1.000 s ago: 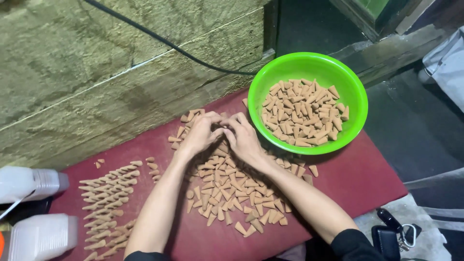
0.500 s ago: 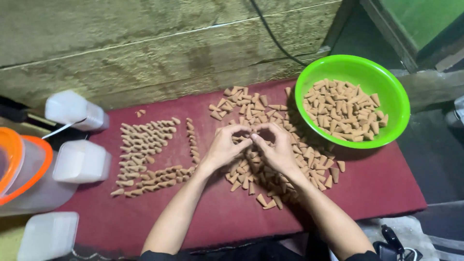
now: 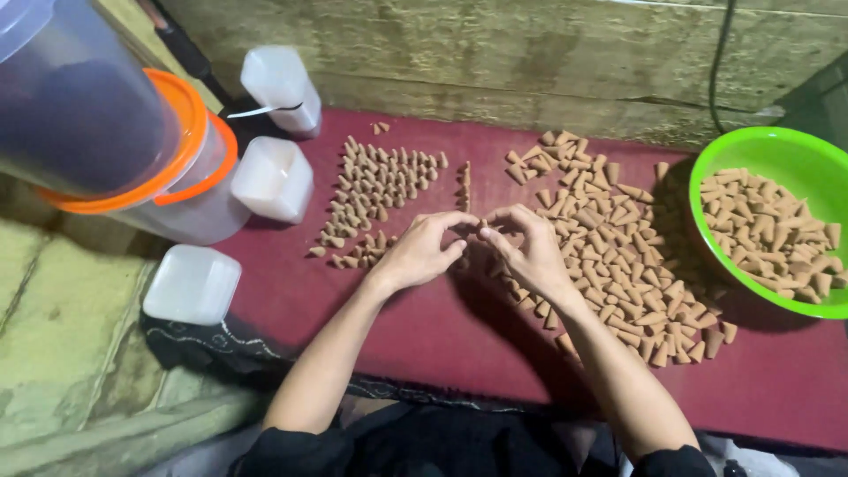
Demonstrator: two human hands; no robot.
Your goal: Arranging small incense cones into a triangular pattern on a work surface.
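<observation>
Hands meet fingertip to fingertip: left hand (image 3: 422, 252) & right hand (image 3: 527, 250) both pinched on small cones (image 3: 477, 223) (prob. light, crumbly); grip sides gently.

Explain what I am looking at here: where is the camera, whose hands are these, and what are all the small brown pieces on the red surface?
There is no machine here. The single view comes from a camera worn on a person's head, looking down at their own two bare hands. The left hand and right hand meet fingertip to fingertip over a dark red mat. They seem to pinch a few small brown cones between them, though that part is too small to tell for sure. To the right lies a loose pile of cones, and a green bowl holds more of them. To the left, stood-up cones are arranged in neat rows. At the mat's left edge are three white plastic bottles and a clear jar with an orange rim. A rough wall runs along the back.
</observation>
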